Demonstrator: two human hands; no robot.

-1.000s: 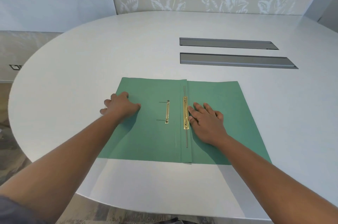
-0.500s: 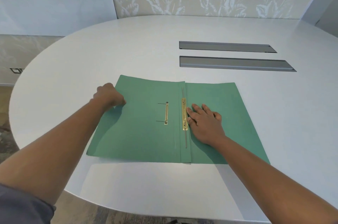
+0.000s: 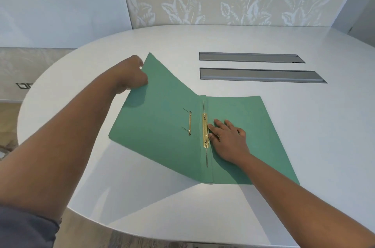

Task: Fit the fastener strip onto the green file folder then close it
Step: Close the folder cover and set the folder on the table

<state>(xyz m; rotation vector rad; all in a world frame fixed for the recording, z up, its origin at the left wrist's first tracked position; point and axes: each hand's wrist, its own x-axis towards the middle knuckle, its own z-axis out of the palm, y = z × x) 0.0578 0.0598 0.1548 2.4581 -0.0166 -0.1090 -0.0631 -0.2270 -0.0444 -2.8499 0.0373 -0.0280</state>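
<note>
The green file folder [image 3: 259,126] lies open on the white table [image 3: 304,156]. Its left cover [image 3: 162,116] is lifted off the table and tilted up, with my left hand [image 3: 132,75] gripping its far left edge. A gold fastener strip [image 3: 205,130] sits along the spine crease. A thinner gold metal piece [image 3: 189,123] with two prongs shows on the raised cover. My right hand [image 3: 228,138] rests flat on the right cover, fingertips against the strip.
Two grey recessed slots [image 3: 251,57] [image 3: 261,75] sit in the table beyond the folder. The table's rounded edge [image 3: 142,168] curves close to me on the left and front. A patterned wall panel stands behind the table.
My left hand slid to the left cover's edge, gripped it and lifted it off the table. My right hand stayed pressed by the strip.
</note>
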